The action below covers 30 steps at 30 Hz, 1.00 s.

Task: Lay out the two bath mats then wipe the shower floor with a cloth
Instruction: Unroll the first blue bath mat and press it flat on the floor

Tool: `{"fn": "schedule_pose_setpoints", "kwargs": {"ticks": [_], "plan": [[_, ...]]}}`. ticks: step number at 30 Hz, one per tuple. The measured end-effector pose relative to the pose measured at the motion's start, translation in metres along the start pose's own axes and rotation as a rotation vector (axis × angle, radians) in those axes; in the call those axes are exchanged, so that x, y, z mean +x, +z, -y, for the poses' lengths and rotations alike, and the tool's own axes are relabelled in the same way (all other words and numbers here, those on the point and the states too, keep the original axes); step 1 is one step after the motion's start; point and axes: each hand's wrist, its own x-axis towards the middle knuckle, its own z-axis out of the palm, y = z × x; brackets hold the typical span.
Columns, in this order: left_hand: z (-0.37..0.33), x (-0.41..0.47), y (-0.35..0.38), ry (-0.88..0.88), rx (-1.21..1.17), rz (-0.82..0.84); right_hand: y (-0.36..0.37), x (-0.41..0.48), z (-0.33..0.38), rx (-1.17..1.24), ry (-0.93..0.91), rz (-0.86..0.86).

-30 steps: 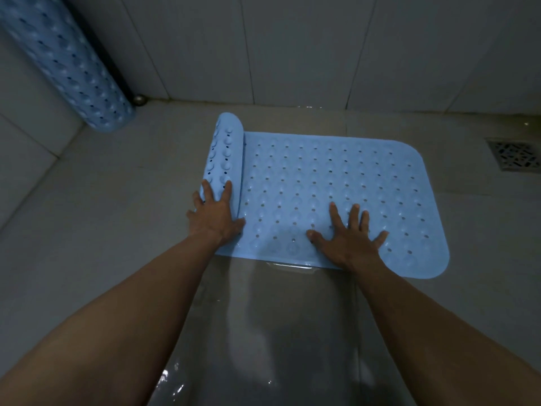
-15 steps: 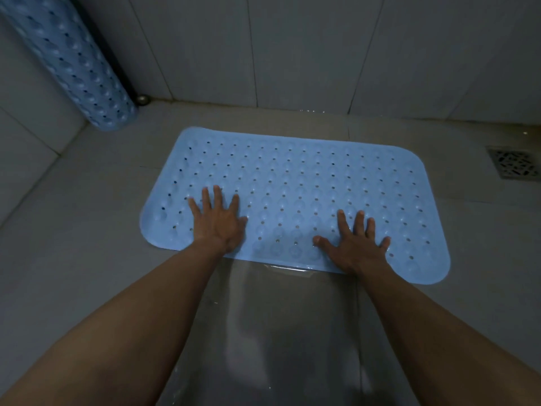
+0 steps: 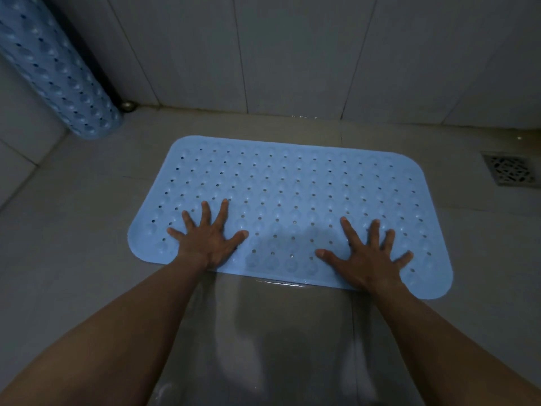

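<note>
Closest to the camera, two bare forearms reach out over a wet, shiny strip of the shower floor (image 3: 73, 244), and both hands land on the near edge of the blue bath mat (image 3: 292, 194). The left hand (image 3: 209, 238) is pressed flat with its fingers (image 3: 223, 212) spread wide and gripping nothing, and the right hand (image 3: 367, 256) is the same: palm down, fingers splayed, holding nothing. The big change: a second ago the mat's left end was still a tight roll under the left hand, and now that roll is gone. The sheet is fully open, and both hands have spread wider to press it down. By my reading that's mat one laid, so the hands look to be seating it before they move on. The mat is pale blue with rounded corners, studded with rows of bumps and small drain holes, and it looks soft and rubbery. It lies flat in the middle of the floor with its long side towards the person. Farther back on the left, the second bath mat (image 3: 58, 74) is still rolled up, leaning in the corner against the tiled wall (image 3: 292, 54), so that one's left to do. Off to the right sits the floor drain (image 3: 510, 169), well clear of the mat. No cloth in sight.
</note>
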Motion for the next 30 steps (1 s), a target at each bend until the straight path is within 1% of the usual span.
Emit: {"fn": "schedule_pose_setpoints", "kwargs": {"ticks": [2, 4, 5, 7, 8, 10, 22, 26, 30], "plan": [[0.006, 0.001, -0.007, 0.018, 0.0, -0.101, 0.001, 0.0, -0.001, -0.004, 0.008, 0.0], [0.019, 0.004, -0.012, -0.016, -0.007, -0.174, 0.002, 0.0, 0.0, -0.005, 0.016, 0.006], [0.028, 0.006, -0.013, -0.056, -0.006, -0.156, 0.003, -0.001, 0.002, -0.009, 0.017, 0.007], [0.043, 0.01, -0.012, -0.143, -0.028, -0.038, 0.003, -0.003, 0.007, -0.017, 0.013, 0.005], [0.047, 0.013, -0.011, -0.167, -0.052, 0.014, 0.004, -0.004, 0.009, -0.018, 0.009, 0.001], [0.049, 0.016, -0.011, -0.173, -0.071, 0.056, 0.002, -0.005, 0.01, -0.013, 0.006, 0.005], [0.044, 0.011, -0.016, -0.166, -0.06, 0.08, -0.001, -0.005, 0.008, -0.009, 0.013, 0.01], [0.035, 0.01, -0.018, -0.166, -0.068, 0.102, -0.002, -0.003, -0.002, -0.006, 0.019, 0.008], [0.021, 0.009, -0.014, -0.14, -0.091, 0.089, -0.007, -0.004, -0.014, -0.038, 0.044, 0.023]]}}
